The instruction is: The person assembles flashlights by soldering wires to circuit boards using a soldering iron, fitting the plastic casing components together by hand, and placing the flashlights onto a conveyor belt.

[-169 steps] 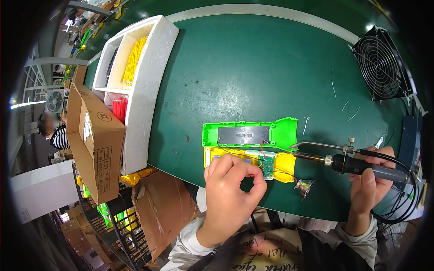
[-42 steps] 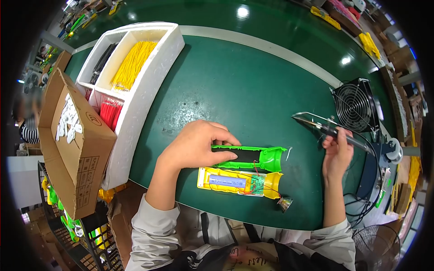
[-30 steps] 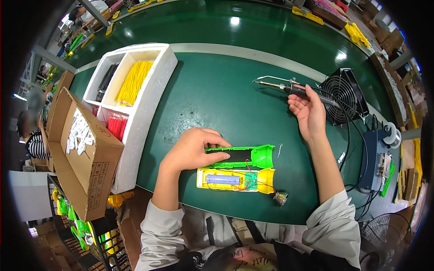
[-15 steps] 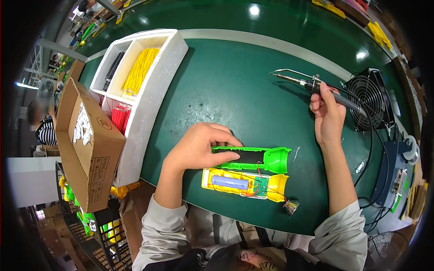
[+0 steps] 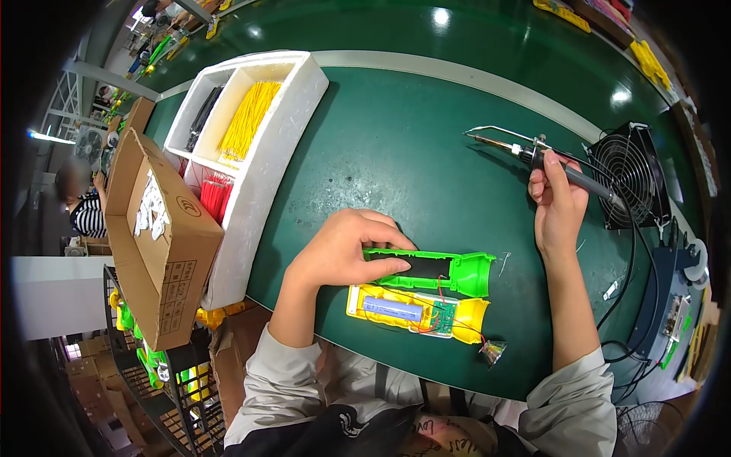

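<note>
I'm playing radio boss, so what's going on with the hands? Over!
Left hand on green shell, hiding one end. Right hand holding soldering iron, tip away from shells. Yellow shell open, battery showing.

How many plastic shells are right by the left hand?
2. The green shell is in the left hand; the yellow shell, with a blue battery in it, lies beside it, nearer the person. Anything under the hand would be hidden.

Brt grn shell half, ylw shell half, blu-purple batt, dk grn bench, b/w striped shirt
</note>
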Demonstrator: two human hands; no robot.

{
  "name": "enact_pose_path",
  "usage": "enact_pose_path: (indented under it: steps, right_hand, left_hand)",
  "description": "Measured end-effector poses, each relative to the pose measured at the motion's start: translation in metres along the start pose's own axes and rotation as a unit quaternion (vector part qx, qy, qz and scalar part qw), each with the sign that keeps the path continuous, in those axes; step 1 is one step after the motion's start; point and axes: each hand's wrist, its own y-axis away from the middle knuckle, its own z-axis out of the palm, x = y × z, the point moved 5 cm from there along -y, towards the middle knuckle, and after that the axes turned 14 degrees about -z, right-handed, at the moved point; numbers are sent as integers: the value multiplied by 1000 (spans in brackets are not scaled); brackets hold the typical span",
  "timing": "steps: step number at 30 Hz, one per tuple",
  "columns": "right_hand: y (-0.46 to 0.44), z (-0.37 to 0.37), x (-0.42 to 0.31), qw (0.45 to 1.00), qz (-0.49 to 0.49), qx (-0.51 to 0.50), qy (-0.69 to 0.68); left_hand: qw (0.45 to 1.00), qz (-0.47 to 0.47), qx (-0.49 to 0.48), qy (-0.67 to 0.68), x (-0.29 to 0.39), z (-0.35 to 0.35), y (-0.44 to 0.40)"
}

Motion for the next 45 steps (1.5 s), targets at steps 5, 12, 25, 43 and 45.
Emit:
enact_pose_path:
  steps: [5, 12, 25, 43, 45]
  right_hand:
    - [0, -1, 1, 1000, 4, 10, 2]
    - [-2, -1, 0, 1000, -4, 2, 0]
    - [-3, 2, -1, 1000, -19, -6, 8]
    - [-4, 3, 1, 1000, -4, -7, 8]
    - [-4, 3, 1, 1000, -4, -8, 4]
  left_hand:
    - [1000, -30, -3, 6, -2, 0, 0]
    - [1000, -10, 4, -7, -2, -1, 1]
    - [995, 94, -11, -37, 16, -2, 10]
    - [926, 47, 47, -373, 59, 40, 74]
    - [929, 41, 44, -364, 60, 43, 75]
